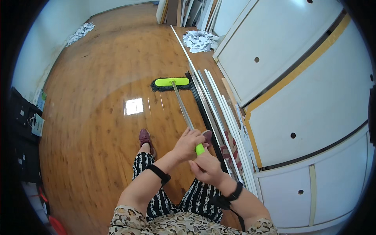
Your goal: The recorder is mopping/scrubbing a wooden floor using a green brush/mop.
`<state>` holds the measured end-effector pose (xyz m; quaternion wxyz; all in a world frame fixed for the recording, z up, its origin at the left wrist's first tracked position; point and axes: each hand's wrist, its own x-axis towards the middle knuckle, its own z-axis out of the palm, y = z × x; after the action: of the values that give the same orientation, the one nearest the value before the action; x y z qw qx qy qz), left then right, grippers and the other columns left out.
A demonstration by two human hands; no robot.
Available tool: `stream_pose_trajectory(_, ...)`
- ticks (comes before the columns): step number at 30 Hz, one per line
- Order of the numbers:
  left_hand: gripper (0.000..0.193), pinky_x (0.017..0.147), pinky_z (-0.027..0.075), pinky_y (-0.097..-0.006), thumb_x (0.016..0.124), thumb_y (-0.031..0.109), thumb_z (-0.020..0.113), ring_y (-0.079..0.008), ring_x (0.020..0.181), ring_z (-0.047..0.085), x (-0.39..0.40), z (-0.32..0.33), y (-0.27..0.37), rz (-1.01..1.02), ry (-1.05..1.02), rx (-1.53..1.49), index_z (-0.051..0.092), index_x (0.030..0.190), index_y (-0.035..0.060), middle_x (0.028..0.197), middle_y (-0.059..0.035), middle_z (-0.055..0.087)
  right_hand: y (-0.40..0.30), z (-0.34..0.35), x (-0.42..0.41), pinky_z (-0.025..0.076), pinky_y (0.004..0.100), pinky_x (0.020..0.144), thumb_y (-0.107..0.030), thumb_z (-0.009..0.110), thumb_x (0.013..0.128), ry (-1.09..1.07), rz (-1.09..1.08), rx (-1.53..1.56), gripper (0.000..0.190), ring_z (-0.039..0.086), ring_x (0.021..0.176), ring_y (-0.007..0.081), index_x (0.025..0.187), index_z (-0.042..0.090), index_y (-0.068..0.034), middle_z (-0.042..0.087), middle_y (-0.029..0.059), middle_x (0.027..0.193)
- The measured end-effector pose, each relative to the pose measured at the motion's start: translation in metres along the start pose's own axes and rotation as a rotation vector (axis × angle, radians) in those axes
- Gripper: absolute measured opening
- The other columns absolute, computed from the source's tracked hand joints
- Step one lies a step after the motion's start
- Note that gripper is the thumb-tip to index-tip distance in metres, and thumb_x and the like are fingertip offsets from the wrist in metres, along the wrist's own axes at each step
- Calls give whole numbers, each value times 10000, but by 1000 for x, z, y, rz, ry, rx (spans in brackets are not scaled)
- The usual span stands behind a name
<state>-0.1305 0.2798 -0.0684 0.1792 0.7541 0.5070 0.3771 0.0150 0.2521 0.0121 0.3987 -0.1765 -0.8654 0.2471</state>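
Note:
A dust mop with a lime-green head [172, 82] and dark grey fringe lies flat on the wooden floor ahead of me. Its right end touches or nearly touches a long black strip [199, 101]. From the head a metal pole [182, 107] runs back to my hands. My left hand [188, 144] is wrapped around the pole just above the green grip [200, 149]. Lower down, my right hand [208, 166] holds the end of that grip. Which fingers touch the grip underneath is hidden.
White and metal poles [218, 92] lie along the right, beside white cabinet panels [311, 88]. White scraps are heaped at the back right [199, 40] and by the left wall [80, 33]. Boards [188, 13] lean at the back. Black items [22, 138] stand at left.

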Motion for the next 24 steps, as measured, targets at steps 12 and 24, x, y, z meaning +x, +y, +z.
stream_pose_trajectory(12,230,791,461,-434,821,274,735,-296,836,601,-11,-17,11,186,115,28,603,761,97,783,-87,619,-42,-5,17,421,364,499,3,727,800,-2,-99,29,214,541,531,267,686,554,-53,523,83,621)
stream_pose_trajectory(24,186,600,474,-456,816,272,721,-313,619,628,14,-27,136,333,-79,-220,614,792,122,631,-85,588,-144,-148,36,421,331,437,48,638,773,-142,-51,511,63,495,429,219,711,625,54,503,88,530)
